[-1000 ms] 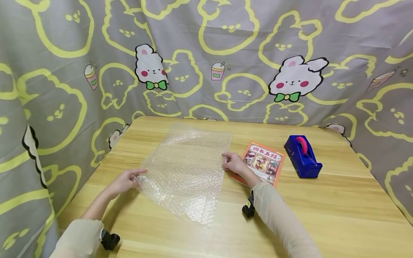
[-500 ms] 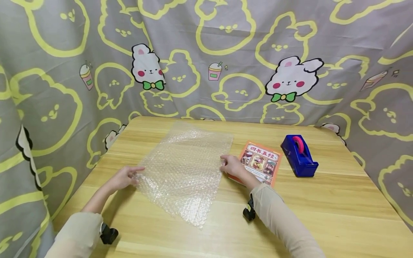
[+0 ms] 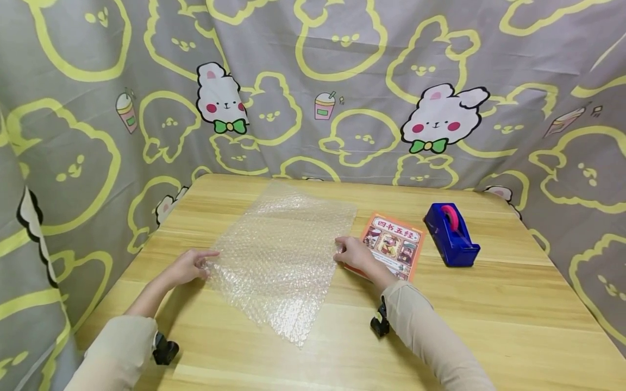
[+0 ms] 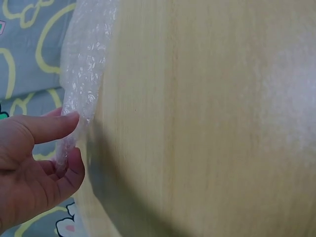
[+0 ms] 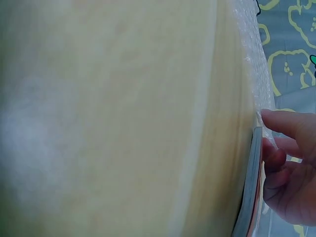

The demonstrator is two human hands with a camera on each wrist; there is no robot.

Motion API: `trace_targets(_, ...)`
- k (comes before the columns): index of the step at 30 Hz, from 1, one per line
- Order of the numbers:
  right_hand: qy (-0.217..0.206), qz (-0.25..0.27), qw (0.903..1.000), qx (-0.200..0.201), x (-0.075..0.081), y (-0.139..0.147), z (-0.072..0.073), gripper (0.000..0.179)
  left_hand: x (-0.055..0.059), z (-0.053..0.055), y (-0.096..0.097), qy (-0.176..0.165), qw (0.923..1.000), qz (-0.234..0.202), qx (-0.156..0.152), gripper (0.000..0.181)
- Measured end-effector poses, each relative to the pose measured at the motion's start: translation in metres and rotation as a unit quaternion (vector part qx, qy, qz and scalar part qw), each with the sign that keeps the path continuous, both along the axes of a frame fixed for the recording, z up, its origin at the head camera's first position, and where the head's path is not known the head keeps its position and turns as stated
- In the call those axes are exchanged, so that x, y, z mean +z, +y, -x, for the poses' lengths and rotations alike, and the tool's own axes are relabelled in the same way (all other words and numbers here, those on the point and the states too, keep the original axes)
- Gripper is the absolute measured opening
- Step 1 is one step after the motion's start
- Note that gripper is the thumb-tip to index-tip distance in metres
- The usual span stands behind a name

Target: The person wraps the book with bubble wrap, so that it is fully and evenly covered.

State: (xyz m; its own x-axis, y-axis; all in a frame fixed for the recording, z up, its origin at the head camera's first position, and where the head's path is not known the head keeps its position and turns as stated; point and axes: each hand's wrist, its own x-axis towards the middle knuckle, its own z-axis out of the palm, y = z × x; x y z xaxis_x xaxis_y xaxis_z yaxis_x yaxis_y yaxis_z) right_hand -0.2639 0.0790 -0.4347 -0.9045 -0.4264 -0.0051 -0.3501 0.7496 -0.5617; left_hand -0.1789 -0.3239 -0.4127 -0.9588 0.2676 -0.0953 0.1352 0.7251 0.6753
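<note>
A clear sheet of bubble wrap (image 3: 283, 244) lies on the wooden table, one corner pointing toward the person. My left hand (image 3: 188, 266) pinches its left edge. In the left wrist view, the thumb and fingers of that hand (image 4: 34, 163) close on the edge of the wrap (image 4: 89, 59). At the opposite edge, my right hand (image 3: 354, 254) pinches the wrap beside an orange-covered book (image 3: 391, 236). The right wrist view has the hand (image 5: 294, 163) at the wrap's edge (image 5: 254, 59), close behind the book (image 5: 249, 187). My right forearm hides part of the book.
To the right of the book stands a blue tape dispenser (image 3: 451, 236) with a pink roll. A grey curtain (image 3: 274, 54) with bear and rabbit prints surrounds the back and sides of the table (image 3: 489, 331).
The bubble wrap has turned slightly, its near corner shifting left and its right corner a little right. Both hands keep hold of its edges. The head view has shifted slightly.
</note>
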Motion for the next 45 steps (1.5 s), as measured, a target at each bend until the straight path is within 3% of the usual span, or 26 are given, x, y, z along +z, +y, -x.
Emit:
trace_targets(7,-0.005,-0.010,0.9999,0.006,0.002,0.001,-0.003,0.048,-0.001,-0.002,0.001,0.023,0.9993,0.025,-0.016,0.050)
trace_targets(21,-0.012,-0.019,0.9997,0.007,0.001,0.001,-0.002,0.049,-0.005,-0.003,-0.001,0.030,0.9985,0.046,-0.007,0.050)
trace_targets(25,-0.009,-0.020,0.9997,0.007,0.000,0.001,-0.001,0.047,-0.004,-0.005,0.000,0.043,0.9963,0.075,0.002,0.048)
trace_targets(32,-0.022,-0.024,0.9995,0.004,0.002,0.002,-0.001,0.048,-0.003,-0.008,0.005,0.051,0.9881,0.134,0.054,0.044)
trace_targets(37,-0.020,-0.028,0.9994,0.003,0.002,0.002,-0.001,0.048,0.000,-0.008,0.008,0.045,0.9854,0.152,0.062,0.042)
trace_targets(45,-0.025,-0.033,0.9991,-0.002,0.002,0.003,-0.001,0.049,-0.001,-0.005,0.009,0.051,0.9866,0.149,0.040,0.044)
